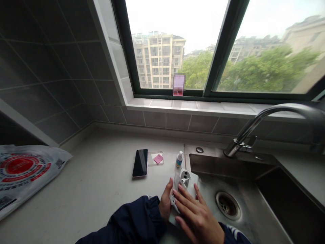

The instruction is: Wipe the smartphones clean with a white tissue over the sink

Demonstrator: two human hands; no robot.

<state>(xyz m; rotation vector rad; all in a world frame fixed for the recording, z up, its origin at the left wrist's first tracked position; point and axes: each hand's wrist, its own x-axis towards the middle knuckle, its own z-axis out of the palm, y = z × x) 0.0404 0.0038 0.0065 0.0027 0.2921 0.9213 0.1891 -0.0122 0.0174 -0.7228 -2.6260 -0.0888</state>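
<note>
A white phone (193, 177) with a round-lens camera block on its back is held low over the counter, by the sink's near left edge. My left hand (166, 200) grips it from the left side, thumb up along the edge. Across the phone's back lies my right hand (194, 210), fingers stretched out and pressing a thin white cloth (177, 181) against it. The cloth is partly hidden under those fingers. Just beyond the phone stands a small spray bottle (179, 159) with a white cap and blue label.
Left of the bottle lie a dark-screened phone (140, 163) and a clear phone case (151, 163) with a pink square of paper (158, 159) on it. A steel sink (203, 183) with a curved faucet (250, 125) is at right. A printed plastic bag (27, 173) rests far left.
</note>
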